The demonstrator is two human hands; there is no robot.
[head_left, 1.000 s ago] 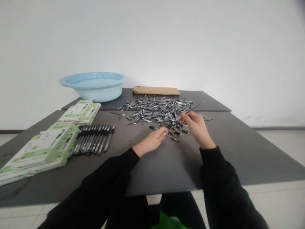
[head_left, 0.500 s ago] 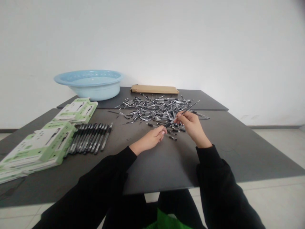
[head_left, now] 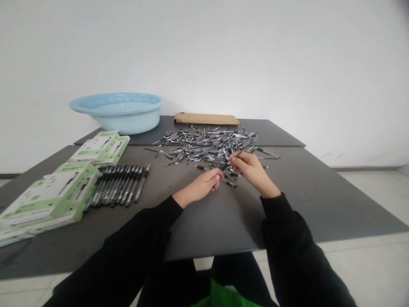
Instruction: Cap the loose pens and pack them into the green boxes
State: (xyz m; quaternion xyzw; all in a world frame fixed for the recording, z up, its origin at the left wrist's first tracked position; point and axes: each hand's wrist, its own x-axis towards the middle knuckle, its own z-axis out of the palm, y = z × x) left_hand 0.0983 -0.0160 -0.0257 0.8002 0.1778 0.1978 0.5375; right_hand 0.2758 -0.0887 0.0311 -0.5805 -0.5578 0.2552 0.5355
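Pen barrel (head_left: 225, 167) with a dark grip slants between the two hands, just above the near fringe of a scattered heap of pen parts (head_left: 207, 147). The left hand (head_left: 204, 185) pinches its lower end, thumb and fingers curled in. The right hand (head_left: 251, 170) has its fingertips closed round a thin dark refill (head_left: 245, 147), which points up and away to the right; how far it sits inside the barrel is hidden by the fingers. Left of the hands, a tidy row of gel pens (head_left: 119, 185) lies beside stacked green-and-white pen boxes (head_left: 41, 196). Farther back on the dark grey tabletop (head_left: 207, 234) stand a light blue plastic basin (head_left: 128, 124) and, behind the heap, a flat brown cardboard packet (head_left: 206, 119) near the white wall (head_left: 204, 55).
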